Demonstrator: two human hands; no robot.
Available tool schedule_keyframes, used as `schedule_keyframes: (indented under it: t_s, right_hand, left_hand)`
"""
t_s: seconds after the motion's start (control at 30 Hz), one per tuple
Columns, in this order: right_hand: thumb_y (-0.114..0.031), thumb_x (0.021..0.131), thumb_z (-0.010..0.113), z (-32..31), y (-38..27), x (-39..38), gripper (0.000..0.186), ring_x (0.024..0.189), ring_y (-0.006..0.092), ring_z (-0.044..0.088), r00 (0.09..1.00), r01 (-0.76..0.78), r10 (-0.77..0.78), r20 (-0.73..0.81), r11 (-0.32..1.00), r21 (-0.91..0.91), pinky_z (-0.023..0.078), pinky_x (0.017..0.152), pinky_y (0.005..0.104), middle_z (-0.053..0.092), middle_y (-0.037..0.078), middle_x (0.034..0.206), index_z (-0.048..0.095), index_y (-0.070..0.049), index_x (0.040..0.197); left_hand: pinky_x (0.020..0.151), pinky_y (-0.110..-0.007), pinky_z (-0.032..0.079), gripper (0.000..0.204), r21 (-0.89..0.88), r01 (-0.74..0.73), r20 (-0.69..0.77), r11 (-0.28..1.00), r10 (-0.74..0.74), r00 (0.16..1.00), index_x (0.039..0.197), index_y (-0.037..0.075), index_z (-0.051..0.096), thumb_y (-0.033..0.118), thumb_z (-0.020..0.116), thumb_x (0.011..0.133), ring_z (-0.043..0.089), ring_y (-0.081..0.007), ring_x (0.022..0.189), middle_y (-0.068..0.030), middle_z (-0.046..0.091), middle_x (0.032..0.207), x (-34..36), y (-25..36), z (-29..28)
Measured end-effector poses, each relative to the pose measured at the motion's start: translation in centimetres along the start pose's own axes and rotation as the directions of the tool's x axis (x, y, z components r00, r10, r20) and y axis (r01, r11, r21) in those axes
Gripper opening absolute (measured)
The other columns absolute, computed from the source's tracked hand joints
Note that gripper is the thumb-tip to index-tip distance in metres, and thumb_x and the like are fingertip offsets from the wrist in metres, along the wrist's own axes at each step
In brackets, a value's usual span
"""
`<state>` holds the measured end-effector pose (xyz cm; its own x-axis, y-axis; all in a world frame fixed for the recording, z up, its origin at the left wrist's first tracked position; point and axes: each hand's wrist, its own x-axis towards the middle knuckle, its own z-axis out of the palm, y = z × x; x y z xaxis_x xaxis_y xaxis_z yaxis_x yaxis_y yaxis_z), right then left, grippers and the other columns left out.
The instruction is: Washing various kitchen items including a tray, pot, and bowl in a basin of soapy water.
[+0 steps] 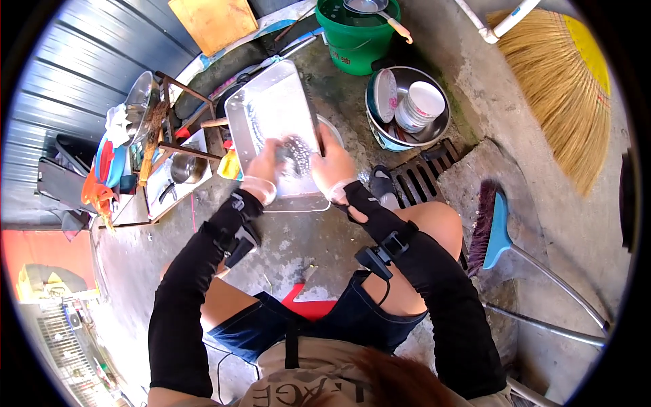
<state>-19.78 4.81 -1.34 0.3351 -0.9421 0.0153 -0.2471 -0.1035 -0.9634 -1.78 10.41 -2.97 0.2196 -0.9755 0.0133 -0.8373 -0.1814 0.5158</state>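
Note:
A rectangular metal tray (278, 91), its inside wet with white suds, is tilted up in front of me. My right hand (328, 165) grips its right rim, thumb on the near side. Inside, my left hand (263, 168) is closed on a silvery-grey scouring pad (293, 157), which is smeared by motion and partly hidden. Both hands appear to wear thin clear gloves, with a loose cuff at the left wrist. Under the tray, the rim of a round basin (332, 125) shows on its right side, and a metal edge (295, 204) lies below my hands.
A green bucket (349, 51) holds water, with a strainer (366, 5) across its top. Right of it, a metal basin (435, 130) holds white bowls (426, 100). A low rack with pots (188, 167) stands left. A blue broom (498, 230) and floor grate (424, 178) are right.

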Motion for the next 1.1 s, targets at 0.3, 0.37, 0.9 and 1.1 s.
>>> schedule_keyframes:
  t_s: [0.3, 0.37, 0.9, 1.1]
  right_hand:
    - [-0.010, 0.077, 0.049, 0.7, -1.7, -1.7, 0.048, 0.091, 0.0406, 0.057, 0.989, 0.009, 0.007, 0.145, 0.994, -0.107, 0.045, 0.077, 0.0429, 0.060, 0.024, 0.097, 0.042, -0.001, 0.124]
    - [-0.009, 0.077, 0.049, 1.8, 0.1, -1.3, 0.047, 0.091, 0.0411, 0.057, 0.998, -0.036, 0.036, 0.052, 0.999, 0.001, 0.044, 0.075, 0.0436, 0.061, 0.025, 0.095, 0.042, -0.002, 0.123]
    - [-0.009, 0.077, 0.047, 1.9, -1.1, -2.1, 0.053, 0.089, 0.0429, 0.058, 0.966, -0.146, 0.150, 0.210, 0.989, -0.034, 0.044, 0.077, 0.0434, 0.059, 0.030, 0.094, 0.038, 0.003, 0.128]
    - [-0.006, 0.074, 0.047, 2.2, -0.7, -1.9, 0.055, 0.086, 0.0435, 0.058, 0.976, -0.028, 0.047, 0.212, 0.995, -0.092, 0.044, 0.075, 0.0459, 0.058, 0.032, 0.089, 0.037, 0.004, 0.128]
  left_hand:
    - [0.075, -0.039, 0.045, 0.021, 0.133, -0.153, -0.356, 0.979, 0.192, 0.915, 0.096, 0.003, 0.056, 0.010, 0.062, 0.076, 0.056, -0.0354, 0.084, -0.0168, 0.057, 0.091, 8.2, -0.8, -3.2]
    - [0.073, -0.041, 0.046, 0.016, 0.404, -0.132, -0.364, 0.905, 0.292, 0.885, 0.095, 0.002, 0.055, 0.007, 0.054, 0.080, 0.057, -0.0349, 0.084, -0.0169, 0.056, 0.092, 7.2, -3.7, -2.4]
    - [0.080, -0.038, 0.045, 0.024, 0.026, -0.339, -0.304, 0.940, 0.331, 0.893, 0.097, -0.002, 0.053, 0.000, 0.054, 0.074, 0.054, -0.0384, 0.092, -0.0188, 0.054, 0.102, 7.8, 2.7, -1.2]
    - [0.067, -0.032, 0.047, 0.021, -0.561, 0.053, -0.390, 0.826, -0.320, 0.864, 0.100, 0.003, 0.059, 0.006, 0.056, 0.079, 0.060, -0.0236, 0.074, -0.0119, 0.061, 0.085, 8.6, 4.4, 0.0]
